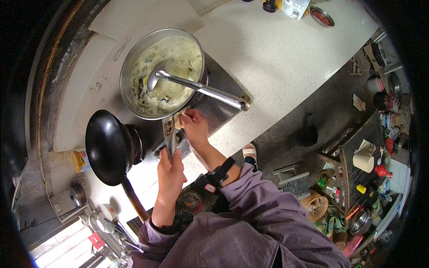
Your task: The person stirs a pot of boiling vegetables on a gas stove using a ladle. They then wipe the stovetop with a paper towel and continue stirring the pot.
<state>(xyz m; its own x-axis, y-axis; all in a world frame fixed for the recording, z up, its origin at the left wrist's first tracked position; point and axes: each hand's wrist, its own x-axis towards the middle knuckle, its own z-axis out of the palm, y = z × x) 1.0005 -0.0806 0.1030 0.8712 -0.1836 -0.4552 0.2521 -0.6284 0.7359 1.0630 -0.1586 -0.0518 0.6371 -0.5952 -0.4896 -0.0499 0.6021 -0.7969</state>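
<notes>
A metal wok (pixel 197 72) with pale green, foamy soup (pixel 174 53) sits tilted over the gas stove (pixel 223 95). Its long metal handle (pixel 170 134) points down toward me, and my left hand (pixel 171 172) is closed around the lower end. My right hand (pixel 195 125) pinches a pale cloth (pixel 180 120) against the wok's near side, close to where the handle joins. A metal ladle (pixel 207 89) lies across the wok, its bowl in the soup and its handle reaching over the right rim.
A black wok (pixel 106 147) with a wooden handle rests tilted at the left. The speckled counter (pixel 278 63) extends to the upper right, bearing a small metal bowl of reddish food (pixel 321 16) and a pouch (pixel 295 8). A cluttered wooden table (pixel 355 174) stands at the right.
</notes>
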